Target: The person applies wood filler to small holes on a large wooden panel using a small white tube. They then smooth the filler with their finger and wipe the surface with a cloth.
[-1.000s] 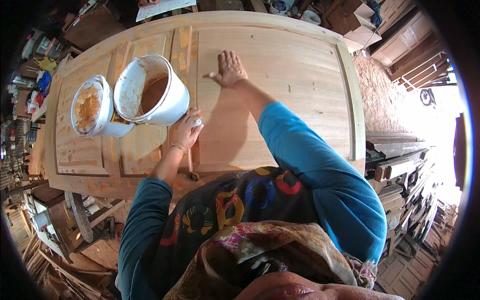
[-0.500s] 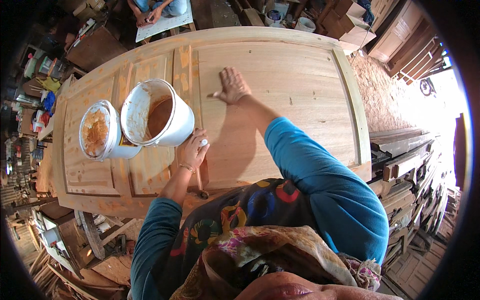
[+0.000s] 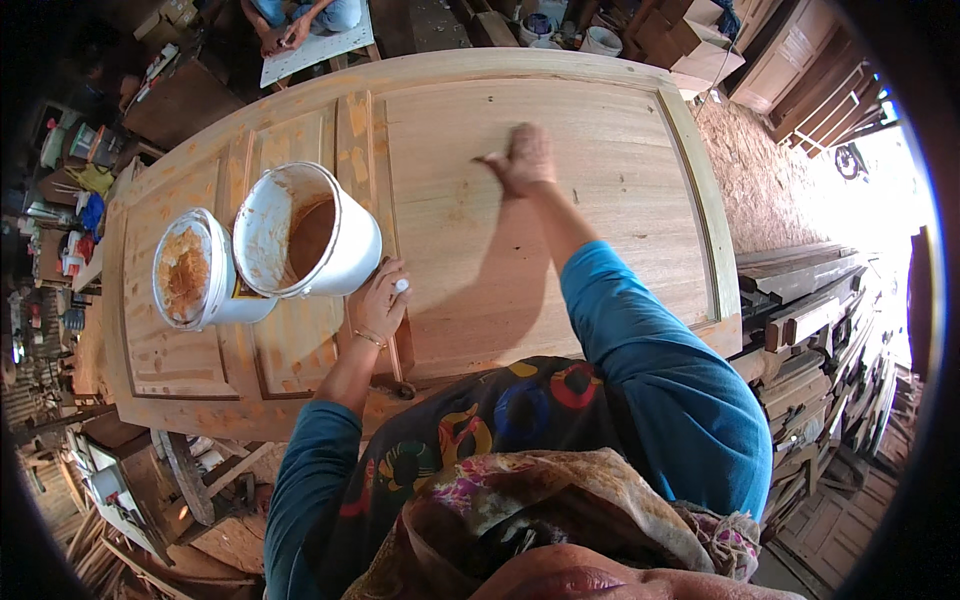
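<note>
A large wooden panel door (image 3: 620, 270) lies flat before me, with orange-brown filler patches on its left part. My right hand (image 3: 525, 160) is spread on the plain wide panel, palm down and slightly blurred, holding nothing. Beside the larger white bucket (image 3: 355, 235), my left hand (image 3: 380, 300) rests on the door with its fingers curled. A small white rounded end shows at those fingers; the rest of it is hidden. Brown paste coats the inside of this tilted-looking bucket. To its left stands a smaller white tub (image 3: 205, 270) heaped with orange-brown filler.
Stacked timber (image 3: 810, 320) lies close to the door's right side. Beyond the far edge, another person's hands (image 3: 290, 38) are above a pale perforated board (image 3: 325, 52). More buckets (image 3: 600, 42) stand at the back. Cluttered shelves (image 3: 85, 200) line the left.
My right hand has slid to the right and slightly farther away across the panel. My left hand stays beside the larger bucket. The whole view has shifted slightly.
</note>
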The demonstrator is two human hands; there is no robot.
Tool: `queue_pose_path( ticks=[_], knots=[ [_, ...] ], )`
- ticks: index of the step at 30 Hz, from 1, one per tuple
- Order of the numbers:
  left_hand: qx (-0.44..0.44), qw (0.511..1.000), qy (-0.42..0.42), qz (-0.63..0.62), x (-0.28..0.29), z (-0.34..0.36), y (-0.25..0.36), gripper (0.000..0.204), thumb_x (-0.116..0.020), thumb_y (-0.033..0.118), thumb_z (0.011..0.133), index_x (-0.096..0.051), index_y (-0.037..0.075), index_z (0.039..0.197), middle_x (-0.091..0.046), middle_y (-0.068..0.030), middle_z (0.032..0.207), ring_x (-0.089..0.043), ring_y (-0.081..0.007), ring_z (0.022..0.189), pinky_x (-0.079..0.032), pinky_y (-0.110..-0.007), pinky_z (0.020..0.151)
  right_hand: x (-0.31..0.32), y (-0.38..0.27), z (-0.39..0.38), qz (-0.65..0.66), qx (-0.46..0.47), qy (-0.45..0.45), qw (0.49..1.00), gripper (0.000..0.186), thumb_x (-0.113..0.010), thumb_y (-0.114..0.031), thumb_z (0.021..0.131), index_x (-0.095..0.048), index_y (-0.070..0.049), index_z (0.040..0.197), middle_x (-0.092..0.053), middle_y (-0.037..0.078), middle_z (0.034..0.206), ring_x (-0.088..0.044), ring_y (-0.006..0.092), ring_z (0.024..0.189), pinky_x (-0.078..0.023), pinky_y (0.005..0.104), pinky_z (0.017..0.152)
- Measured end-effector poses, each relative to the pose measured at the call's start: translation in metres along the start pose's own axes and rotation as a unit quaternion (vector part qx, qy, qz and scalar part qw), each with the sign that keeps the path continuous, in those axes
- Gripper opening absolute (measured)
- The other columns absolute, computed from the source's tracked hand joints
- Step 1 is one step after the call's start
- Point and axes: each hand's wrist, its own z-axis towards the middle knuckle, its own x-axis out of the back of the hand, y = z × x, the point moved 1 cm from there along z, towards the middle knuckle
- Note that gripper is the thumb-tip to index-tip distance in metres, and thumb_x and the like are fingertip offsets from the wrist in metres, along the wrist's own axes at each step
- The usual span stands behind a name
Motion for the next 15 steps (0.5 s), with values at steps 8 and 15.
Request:
queue_pose_path(
  ticks=[8,15],
  knots=[
    [0.003,1.0,0.003,0.0,-0.005,0.001,-0.007,0.029,-0.058,0.028,0.093,-0.06,0.005,0.11,-0.055,-0.0125,0.131,-0.047,-0.0312,0.129,-0.041,-0.038,0.102,-0.047,-0.048,-0.071,-0.03,0.555,-0.047,0.83,0.082,-0.044,-0.06,0.09,-0.035,0.002,0.143,-0.03,0.019,0.151,-0.023,0.0316,0.143,-0.02,0.0394,0.117],
    [-0.013,1.0,0.004,-0.004,-0.011,0.002,-0.01,0.034,-0.057,0.034,0.093,-0.059,0.005,0.112,-0.055,-0.012,0.131,-0.048,-0.0318,0.127,-0.04,-0.039,0.103,-0.022,-0.03,-0.019,-0.065,0.201,0.049,0.976,0.093,-0.033,-0.073,0.087,-0.025,-0.002,0.148,-0.022,0.017,0.155,-0.015,0.0326,0.145,-0.014,0.0416,0.118]
  ],
)
